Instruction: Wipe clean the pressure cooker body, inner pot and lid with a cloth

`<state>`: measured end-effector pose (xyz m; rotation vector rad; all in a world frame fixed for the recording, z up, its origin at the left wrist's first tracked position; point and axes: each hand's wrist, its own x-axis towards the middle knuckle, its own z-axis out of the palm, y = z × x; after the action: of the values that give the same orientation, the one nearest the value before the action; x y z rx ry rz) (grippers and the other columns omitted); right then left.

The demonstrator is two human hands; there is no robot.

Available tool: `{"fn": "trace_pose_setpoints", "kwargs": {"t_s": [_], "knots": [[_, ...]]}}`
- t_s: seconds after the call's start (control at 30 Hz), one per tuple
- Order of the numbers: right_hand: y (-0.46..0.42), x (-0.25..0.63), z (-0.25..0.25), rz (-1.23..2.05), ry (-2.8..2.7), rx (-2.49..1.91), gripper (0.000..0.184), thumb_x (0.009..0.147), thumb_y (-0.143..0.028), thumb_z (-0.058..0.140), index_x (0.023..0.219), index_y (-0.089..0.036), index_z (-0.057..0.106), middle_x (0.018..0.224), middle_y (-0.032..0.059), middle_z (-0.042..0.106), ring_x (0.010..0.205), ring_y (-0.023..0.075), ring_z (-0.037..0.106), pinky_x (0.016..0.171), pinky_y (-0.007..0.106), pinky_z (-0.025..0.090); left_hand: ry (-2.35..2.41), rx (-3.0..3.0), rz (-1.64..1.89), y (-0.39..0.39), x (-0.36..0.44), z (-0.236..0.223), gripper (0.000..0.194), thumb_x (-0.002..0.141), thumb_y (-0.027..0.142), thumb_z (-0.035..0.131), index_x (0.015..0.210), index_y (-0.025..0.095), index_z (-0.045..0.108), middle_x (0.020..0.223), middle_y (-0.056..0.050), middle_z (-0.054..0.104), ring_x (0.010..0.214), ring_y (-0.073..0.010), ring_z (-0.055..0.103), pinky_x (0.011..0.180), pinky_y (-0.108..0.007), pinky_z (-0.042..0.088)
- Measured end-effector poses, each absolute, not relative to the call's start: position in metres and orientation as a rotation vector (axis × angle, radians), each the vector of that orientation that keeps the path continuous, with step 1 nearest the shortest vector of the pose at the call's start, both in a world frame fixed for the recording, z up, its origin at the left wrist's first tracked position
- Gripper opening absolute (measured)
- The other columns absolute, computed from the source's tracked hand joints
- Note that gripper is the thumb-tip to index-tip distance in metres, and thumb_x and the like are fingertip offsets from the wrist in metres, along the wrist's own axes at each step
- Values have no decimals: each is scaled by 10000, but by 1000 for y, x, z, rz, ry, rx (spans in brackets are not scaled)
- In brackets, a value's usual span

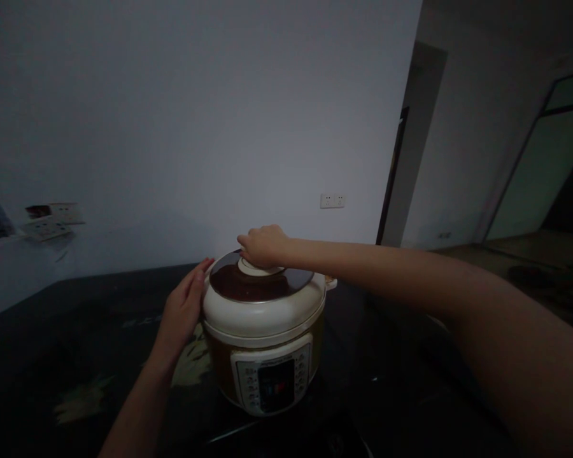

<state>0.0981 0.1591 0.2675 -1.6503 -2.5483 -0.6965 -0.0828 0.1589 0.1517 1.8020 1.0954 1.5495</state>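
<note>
A white and gold electric pressure cooker (267,356) stands on a dark table (67,331), its control panel facing me. Its lid (262,302) has a dark reflective top and a white centre knob (255,266). My right hand (263,245) is closed over that knob from above. My left hand (184,305) lies flat against the left side of the lid's rim, fingers straight and together.
The room is dim. A pale wall rises behind the table with a double socket (332,201) at the right and more sockets (52,219) at the left. A dark doorway (398,172) and a glazed door (549,165) lie to the right.
</note>
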Motion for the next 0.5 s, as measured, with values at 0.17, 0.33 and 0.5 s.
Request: {"fn": "trace_pose_setpoints", "kwargs": {"t_s": [0.17,0.33,0.5], "knots": [[159,101,267,-642,-2529,-1686,454,908,-509,388,1196,-203,561,1147,155,643,990,297,631,736,418,510,1250,1864,1474,165,-88,149,560,874,574,363,1211,193,596,1252,-63,619,1161,-244,553,1042,-386,382],[160,105,268,-673,-2560,-1608,409,908,-464,414,1166,-195,581,1109,153,657,977,305,635,727,409,506,1223,1863,1417,172,-89,144,578,894,580,315,1277,214,545,1299,-58,587,1215,-233,514,1071,-387,340],[166,105,270,-690,-2601,-1559,399,903,-452,424,1142,-185,599,1090,157,668,969,305,640,723,408,508,1236,1914,1395,175,-92,138,597,918,573,262,1325,210,505,1342,-68,556,1242,-218,501,1072,-382,348]]}}
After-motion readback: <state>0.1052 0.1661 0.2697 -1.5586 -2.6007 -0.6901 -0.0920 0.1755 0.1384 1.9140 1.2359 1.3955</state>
